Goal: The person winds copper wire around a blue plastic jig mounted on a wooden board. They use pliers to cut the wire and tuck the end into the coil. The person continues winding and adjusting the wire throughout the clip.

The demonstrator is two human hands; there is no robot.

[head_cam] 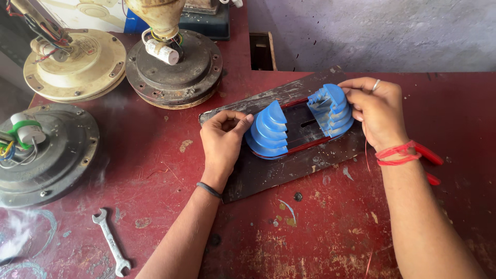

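Left hand: the left hand [223, 142] rests on the left end of the dark board [289, 165], fingers curled together and thumb pressed against the left blue stepped former [267, 132]. A dark band sits on that wrist.
Right hand: the right hand [376, 109] covers the far right end of the board, fingers bent and closed against the outer side of the right blue stepped former [330, 109]. A ring shows on one finger and red thread [398, 154] is wound round the wrist.
Blue formers: two stepped, half-round blue pieces stand on the board, facing each other, apart, with a dark slotted gap between them. A thin red wire [305, 147] runs along their near edge.
Board position: lies slantwise on the red worktable [336, 227], middle of the scene, far end to the right.
Left surroundings: a dark fan motor housing [49, 155] with coloured leads at the far left; a cream motor housing [77, 64] and another dark motor housing [175, 67] further back.
Near left: an open-ended spanner [111, 242] lies on the table, well apart from both hands.
Table surface: worn red paint with bare patches.
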